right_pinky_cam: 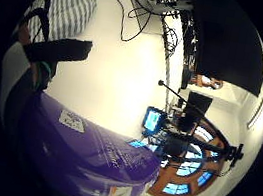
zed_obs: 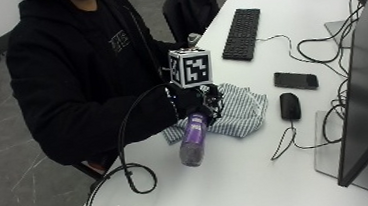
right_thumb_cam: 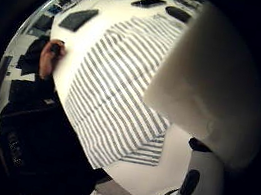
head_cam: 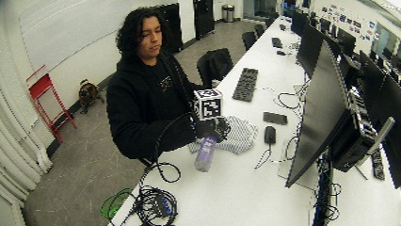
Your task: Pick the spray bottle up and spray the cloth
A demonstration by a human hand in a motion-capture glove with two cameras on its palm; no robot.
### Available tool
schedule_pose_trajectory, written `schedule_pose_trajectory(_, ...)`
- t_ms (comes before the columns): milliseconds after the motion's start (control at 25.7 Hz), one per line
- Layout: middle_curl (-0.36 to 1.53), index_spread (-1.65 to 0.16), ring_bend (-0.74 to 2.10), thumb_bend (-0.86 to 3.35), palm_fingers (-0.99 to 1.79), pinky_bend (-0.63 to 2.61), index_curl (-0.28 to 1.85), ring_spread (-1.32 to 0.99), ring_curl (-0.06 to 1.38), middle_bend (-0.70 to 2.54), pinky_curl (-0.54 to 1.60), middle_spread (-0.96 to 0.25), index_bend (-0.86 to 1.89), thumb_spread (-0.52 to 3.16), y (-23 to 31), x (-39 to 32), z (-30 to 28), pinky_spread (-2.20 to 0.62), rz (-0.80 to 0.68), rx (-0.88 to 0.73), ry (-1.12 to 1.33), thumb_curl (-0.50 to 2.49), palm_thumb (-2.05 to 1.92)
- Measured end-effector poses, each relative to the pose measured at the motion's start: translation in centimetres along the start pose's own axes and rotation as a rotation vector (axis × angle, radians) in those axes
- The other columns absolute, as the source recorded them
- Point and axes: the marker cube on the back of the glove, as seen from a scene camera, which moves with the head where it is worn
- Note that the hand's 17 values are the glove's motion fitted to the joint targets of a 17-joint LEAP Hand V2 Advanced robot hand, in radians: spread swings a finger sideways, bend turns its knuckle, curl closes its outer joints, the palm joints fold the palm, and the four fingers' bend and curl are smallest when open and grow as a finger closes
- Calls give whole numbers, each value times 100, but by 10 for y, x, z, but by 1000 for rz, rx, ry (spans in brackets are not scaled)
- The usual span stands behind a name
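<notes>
Gloved and curled, my right hand (zed_obs: 190, 101) grips the purple spray bottle (zed_obs: 193, 141) near its top, so the bottle hangs down from my fingers with its base lifted clear of the white table (zed_obs: 244, 178). It tilts a little, base toward the table edge on my side. From the little finger side of my palm the purple body (right_pinky_cam: 91, 157) fills much of the view, with a small white label on it and printed text along its side; from the thumb side a pale, whitish part (right_thumb_cam: 213, 87) looms close to my palm, though I cannot tell which part it is.

Just behind the bottle lies the striped cloth (zed_obs: 238, 109), grey and white, crumpled flat on the table near my body. The thumb side view looks straight down on its stripes (right_thumb_cam: 116, 90).

My other hand is hard to make out: the thumb side view shows a bare hand (right_thumb_cam: 51, 58) at the table's edge beside the cloth, and I cannot tell what it does.

Beyond the cloth sit a black mouse (zed_obs: 290, 105) with its cable trailing across the table, a dark phone (zed_obs: 295, 80) lying flat, and a black keyboard (zed_obs: 241, 26) farther along. A large monitor (zed_obs: 366, 87) stands at the far side of the table, and a coil of black cable (zed_obs: 133, 175) rests near the table edge.
</notes>
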Motion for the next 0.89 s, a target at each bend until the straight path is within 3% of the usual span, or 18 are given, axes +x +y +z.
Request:
schedule_pose_trajectory(505,55,-30,62,-3,120,47,42,-22,49,46,42,-21,15,23,-8,-24,10,-26,-48,-30,62,70,114)
schedule_pose_trajectory(894,55,-30,61,-3,120,47,43,-22,49,46,43,-21,14,23,-34,-16,-85,-26,-26,314,-252,72,114)
